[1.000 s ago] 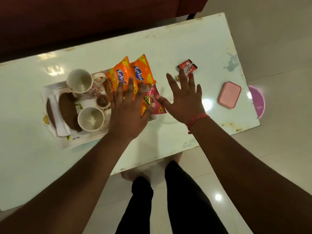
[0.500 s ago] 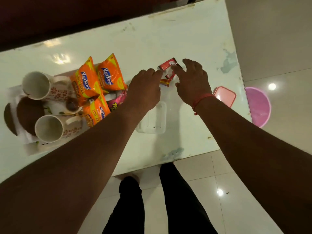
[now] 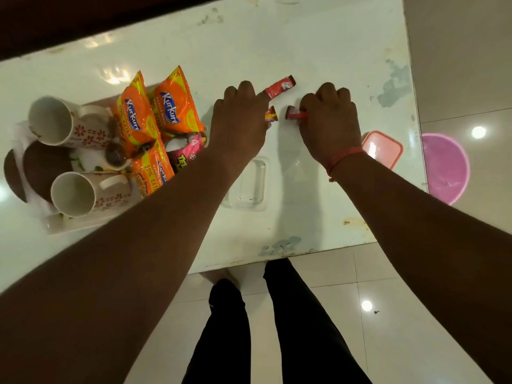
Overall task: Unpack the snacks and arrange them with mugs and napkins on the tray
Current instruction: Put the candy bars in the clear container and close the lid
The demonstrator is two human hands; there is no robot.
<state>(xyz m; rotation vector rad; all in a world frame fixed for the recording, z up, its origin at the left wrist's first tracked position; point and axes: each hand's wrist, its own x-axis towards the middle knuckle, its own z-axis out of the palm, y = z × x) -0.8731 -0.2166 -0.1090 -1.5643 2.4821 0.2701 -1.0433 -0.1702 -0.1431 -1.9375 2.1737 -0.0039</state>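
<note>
Both hands were out over the white table (image 3: pixel 318 45), knuckles up, fingers curled down onto small red wrapped snacks.

Left hand (image 3: pixel 238 120): fingers bent, tips hidden under the knuckles. A long red snack wrapper (image 3: pixel 279 86) stuck out from beside its index finger, angled up and away toward the far right, its near end touching that finger. A second small red-and-yellow wrapper (image 3: pixel 271 114) showed at the thumb side, its near part hidden by the hand. Whether either was actually pinched could not be told.

Right hand (image 3: pixel 329 120), red thread (image 3: pixel 342 159) at the wrist: fingers curled tight, pinching a third small red wrapper (image 3: pixel 296 115) that poked out leftward from under the fingers, low against the table. The two small wrappers lay just apart, between the hands.

White tray (image 3: pixel 74 225) at the left part of the table carried two floral mugs (image 3: pixel 52 121) and (image 3: pixel 74 194), mouths toward the camera, white napkins (image 3: pixel 20 131) under brown rounded pieces (image 3: pixel 41 164), three orange Kurkure packets (image 3: pixel 171 106), a pink packet (image 3: pixel 185 153) and a small brown cup (image 3: pixel 115 157).

Clear empty container (image 3: pixel 249 184) sat on the table near the left forearm. Pink lid (image 3: pixel 383 146) lay beside the right wrist, near the table's right edge. Pink basin (image 3: pixel 446 167) on the tiled floor beyond it.
</note>
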